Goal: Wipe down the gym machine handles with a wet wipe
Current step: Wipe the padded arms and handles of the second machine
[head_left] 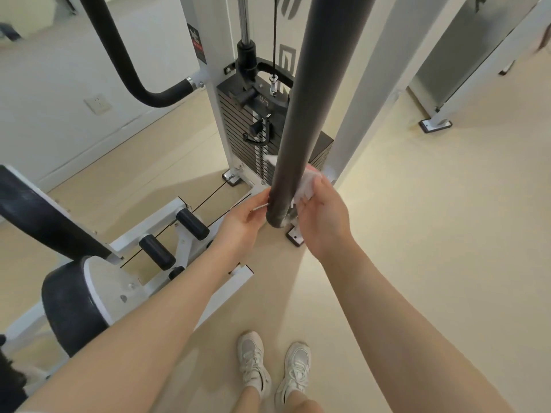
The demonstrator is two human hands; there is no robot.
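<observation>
A long black padded handle bar (301, 114) runs from the top of the view down to its end in front of me. A white wet wipe (307, 186) is wrapped around the bar just above that end. My right hand (322, 216) presses the wipe against the bar's right side. My left hand (241, 225) is on the bar's left side, its fingertips pinching the wipe's edge. Part of the wipe is hidden behind the bar.
The white machine frame holds a black weight stack (253, 135) behind the bar. A second black curved handle (125, 64) hangs at the upper left. A black seat (68, 305) and foam rollers (190, 225) lie at the left. My white shoes (274, 365) stand on beige floor.
</observation>
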